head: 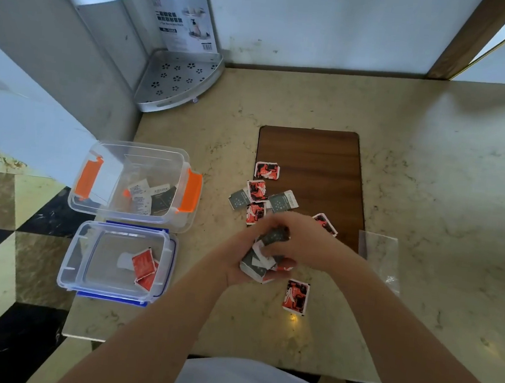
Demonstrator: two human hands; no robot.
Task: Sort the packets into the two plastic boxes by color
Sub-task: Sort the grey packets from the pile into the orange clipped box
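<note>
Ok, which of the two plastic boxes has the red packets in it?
The blue-latched box, the nearer of the two, holds the red packets. The orange-latched box behind it holds grey and white ones.

Bundle of dark packets [258, 261] mostly covered by both hands, count unreadable, one red packet [325, 223] half hidden behind right hand [299, 237], print on packets too small, corner rack [175, 82] cut off at top edge.
</note>
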